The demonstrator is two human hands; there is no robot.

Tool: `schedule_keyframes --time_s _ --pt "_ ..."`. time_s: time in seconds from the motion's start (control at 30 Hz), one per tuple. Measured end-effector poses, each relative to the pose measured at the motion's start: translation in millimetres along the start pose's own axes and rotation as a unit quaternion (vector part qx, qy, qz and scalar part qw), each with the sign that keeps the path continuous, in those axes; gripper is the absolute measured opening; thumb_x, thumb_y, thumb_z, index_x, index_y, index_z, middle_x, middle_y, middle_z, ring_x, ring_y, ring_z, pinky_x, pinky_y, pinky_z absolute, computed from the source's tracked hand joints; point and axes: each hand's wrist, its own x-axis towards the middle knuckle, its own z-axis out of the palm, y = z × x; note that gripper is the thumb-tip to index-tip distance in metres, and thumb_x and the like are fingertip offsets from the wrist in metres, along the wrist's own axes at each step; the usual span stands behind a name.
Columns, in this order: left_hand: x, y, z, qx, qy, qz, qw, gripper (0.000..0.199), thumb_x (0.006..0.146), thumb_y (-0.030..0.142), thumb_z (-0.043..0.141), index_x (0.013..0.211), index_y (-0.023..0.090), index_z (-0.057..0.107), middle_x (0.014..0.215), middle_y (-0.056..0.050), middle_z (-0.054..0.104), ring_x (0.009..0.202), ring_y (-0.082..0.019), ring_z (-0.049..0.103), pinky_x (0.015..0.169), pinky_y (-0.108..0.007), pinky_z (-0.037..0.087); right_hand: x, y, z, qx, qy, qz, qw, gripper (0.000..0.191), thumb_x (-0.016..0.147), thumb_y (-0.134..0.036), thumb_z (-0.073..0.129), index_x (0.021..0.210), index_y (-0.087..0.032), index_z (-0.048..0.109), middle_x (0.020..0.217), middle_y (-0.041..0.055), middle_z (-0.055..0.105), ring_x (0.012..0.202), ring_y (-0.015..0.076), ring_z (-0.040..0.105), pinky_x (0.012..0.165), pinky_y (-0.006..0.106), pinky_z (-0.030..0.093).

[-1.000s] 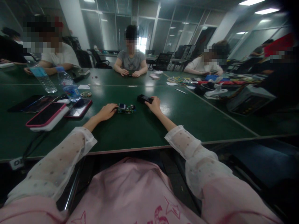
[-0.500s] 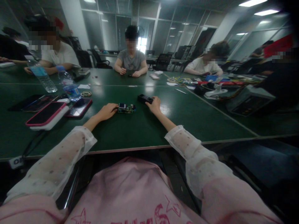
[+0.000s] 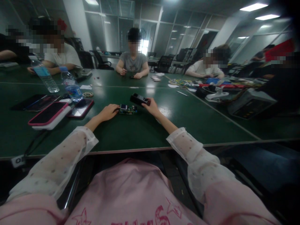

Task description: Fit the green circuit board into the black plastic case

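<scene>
A small green circuit board with a little screen lies in front of me on the dark green table. At the board's left end, my left hand has its fingers closed on the edge. My right hand grips the right end of a black rectangular case, its fingers and thumb closed round it. The case is tilted, just above and behind the board's right part. Whether the case touches the table is hard to tell.
On the left are a phone in a pink case, another phone, two water bottles and a tape roll. A grey box and cables lie right. Several people sit around the table.
The black case in my right hand has moved left, closer to the circuit board, and looks raised a little. My left hand stays at the board's left end.
</scene>
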Motion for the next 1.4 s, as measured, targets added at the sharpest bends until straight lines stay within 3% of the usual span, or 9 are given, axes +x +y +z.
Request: schedule_keyframes --time_s 0.1,0.27,0.43,0.57,0.77,1.4 --pt "0.5 0.5 0.3 0.002 -0.002 -0.004 1.0 0.036 0.093 0.032 0.04 0.123 0.019 0.056 0.128 -0.009 0.058 0.119 -0.024 0.052 0.101 -0.043 0.043 -8.2 -20.9 5.9 0.098 -0.058 -0.056 0.992 0.055 0.076 -0.049 0.066 0.117 -0.019 0.043 0.109 0.0111 0.06 0.099 0.0247 0.061 0.088 0.043 0.051" --pt "0.6 2.2 0.5 -0.001 -0.003 -0.025 1.0 0.038 0.093 0.033 0.041 0.125 0.02 0.056 0.129 -0.009 0.058 0.121 -0.026 0.051 0.103 -0.045 0.042 -23.2 -45.7 9.5 0.087 -0.111 -0.116 0.983 0.058 0.075 -0.053 0.067 0.118 -0.021 0.045 0.11 0.011 0.06 0.098 0.0253 0.061 0.084 0.042 0.052" --pt "0.6 3.6 -0.6 -0.006 0.005 -0.018 1.0 0.036 0.092 0.032 0.041 0.12 0.016 0.058 0.124 -0.012 0.06 0.116 -0.028 0.055 0.099 -0.045 0.045 -28.2 -44.8 9.1 0.052 -0.153 -0.132 0.978 0.053 0.077 -0.046 0.068 0.119 -0.021 0.047 0.107 0.009 0.06 0.092 0.0242 0.061 0.082 0.044 0.052" --pt "1.0 2.9 -0.3 -0.007 0.005 -0.017 1.0 0.035 0.091 0.029 0.043 0.121 0.017 0.056 0.124 -0.012 0.06 0.116 -0.028 0.055 0.1 -0.045 0.045 -32.1 -41.0 11.8 -0.015 -0.2 -0.184 0.962 0.051 0.08 -0.039 0.066 0.123 -0.019 0.047 0.117 0.0124 0.056 0.103 0.0264 0.057 0.09 0.047 0.048" --pt "0.8 2.2 0.0 -0.001 0.002 -0.025 1.0 0.034 0.088 0.027 0.044 0.119 0.017 0.055 0.122 -0.012 0.06 0.114 -0.028 0.055 0.098 -0.045 0.045 -35.2 -40.7 18.5 -0.035 -0.203 -0.219 0.954 0.052 0.084 -0.039 0.061 0.13 -0.021 0.043 0.126 0.0126 0.052 0.117 0.0277 0.051 0.101 0.049 0.042" --pt "0.3 4.0 -1.4 -0.003 -0.002 -0.028 1.0 0.035 0.089 0.028 0.042 0.121 0.019 0.053 0.122 -0.011 0.059 0.114 -0.027 0.054 0.098 -0.044 0.045 -37.2 -39.6 21.2 -0.024 -0.196 -0.201 0.959 0.057 0.08 -0.037 0.067 0.13 -0.021 0.042 0.126 0.0123 0.054 0.117 0.0282 0.053 0.101 0.049 0.041"
